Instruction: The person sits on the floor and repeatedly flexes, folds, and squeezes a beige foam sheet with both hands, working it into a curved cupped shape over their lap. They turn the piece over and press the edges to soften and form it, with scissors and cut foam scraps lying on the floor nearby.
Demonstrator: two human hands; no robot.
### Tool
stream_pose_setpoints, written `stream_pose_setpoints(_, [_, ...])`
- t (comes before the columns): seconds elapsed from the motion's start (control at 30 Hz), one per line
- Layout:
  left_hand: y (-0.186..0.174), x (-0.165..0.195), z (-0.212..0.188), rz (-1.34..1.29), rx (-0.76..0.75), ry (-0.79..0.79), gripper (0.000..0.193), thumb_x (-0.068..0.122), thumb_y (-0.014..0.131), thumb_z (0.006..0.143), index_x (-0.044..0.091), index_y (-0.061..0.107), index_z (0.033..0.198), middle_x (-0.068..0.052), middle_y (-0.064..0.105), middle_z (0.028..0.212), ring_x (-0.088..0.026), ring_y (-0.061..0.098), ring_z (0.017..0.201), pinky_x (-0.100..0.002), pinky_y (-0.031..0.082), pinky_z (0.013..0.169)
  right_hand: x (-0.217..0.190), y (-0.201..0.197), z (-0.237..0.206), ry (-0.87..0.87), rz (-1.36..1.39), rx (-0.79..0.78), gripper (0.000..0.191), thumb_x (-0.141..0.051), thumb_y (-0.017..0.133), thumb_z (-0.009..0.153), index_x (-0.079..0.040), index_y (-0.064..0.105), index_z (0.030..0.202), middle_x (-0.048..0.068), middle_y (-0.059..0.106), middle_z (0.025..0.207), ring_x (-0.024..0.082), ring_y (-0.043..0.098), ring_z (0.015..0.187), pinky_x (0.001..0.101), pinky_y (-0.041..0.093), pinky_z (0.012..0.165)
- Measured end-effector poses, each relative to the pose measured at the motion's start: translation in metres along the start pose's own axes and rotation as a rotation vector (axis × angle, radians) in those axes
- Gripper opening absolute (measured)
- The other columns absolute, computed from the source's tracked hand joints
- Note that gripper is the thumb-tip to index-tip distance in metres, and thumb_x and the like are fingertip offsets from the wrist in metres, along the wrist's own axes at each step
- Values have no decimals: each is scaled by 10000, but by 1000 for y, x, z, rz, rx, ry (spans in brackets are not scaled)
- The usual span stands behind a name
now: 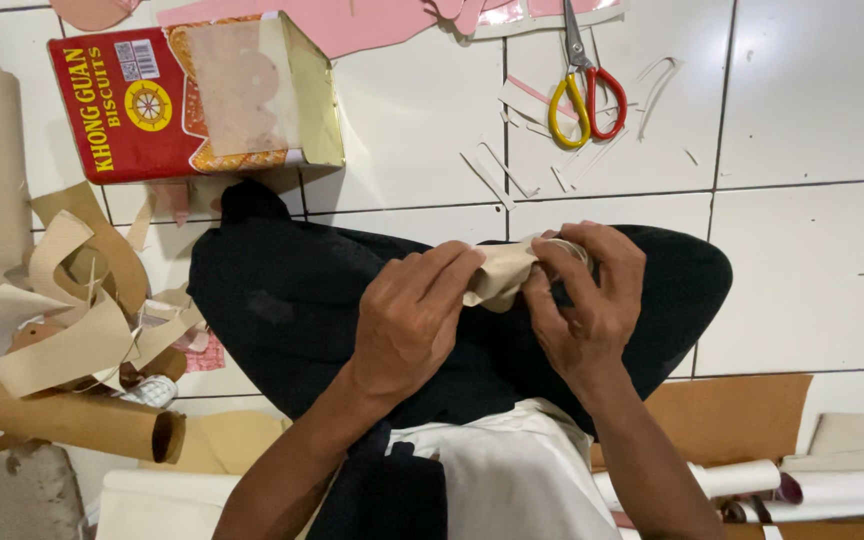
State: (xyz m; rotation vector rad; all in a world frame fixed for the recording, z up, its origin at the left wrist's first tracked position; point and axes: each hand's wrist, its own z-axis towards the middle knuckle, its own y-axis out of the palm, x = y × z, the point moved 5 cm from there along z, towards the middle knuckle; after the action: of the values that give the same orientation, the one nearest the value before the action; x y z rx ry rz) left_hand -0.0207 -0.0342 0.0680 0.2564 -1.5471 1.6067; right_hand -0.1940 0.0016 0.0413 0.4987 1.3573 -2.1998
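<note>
Both hands: left (407, 320), right (587, 300) pinch beige strip (500, 272) | long axis left-right | scissors (582, 85) beyond

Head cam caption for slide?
Both hands, left hand and right hand, pinch a beige scrap over dark trousers.

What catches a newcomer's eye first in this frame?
At centre, the left hand and right hand pinch a beige paper piece over the lap. A red biscuit tin lies top left, and red-and-yellow scissors rest on the white tile floor above.
</note>
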Motion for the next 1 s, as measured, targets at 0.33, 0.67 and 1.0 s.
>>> stream_pose_setpoints(0.33, [24,-27,-8,-617,-210,-506,270,249,695,957,43,707,1132,-96,738,966,-242,710,819,-348,557,747,-10,2,11,-95,101,-178,363,38,804,860,-42,713,1203,94,648,1104,273,647,1047,398,539,929])
stream_pose_setpoints(0.67, [25,-34,-11,-364,-71,-408,219,249,783,902,43,724,944,-76,679,786,-206,661,714,-347,518,654,-2,11,17,-114,79,-289,413,-14,794,836,0,636,1217,166,649,1169,346,635,1107,437,523,947])
stream_pose_setpoints(1.0, [42,-49,-25,-684,-41,-596,290,284,708,986,5,670,1054,-37,713,862,-69,652,761,-242,539,686,5,3,-4,219,118,-115,209,-66,816,954,-69,671,1105,133,656,1197,244,660,1104,308,531,874])
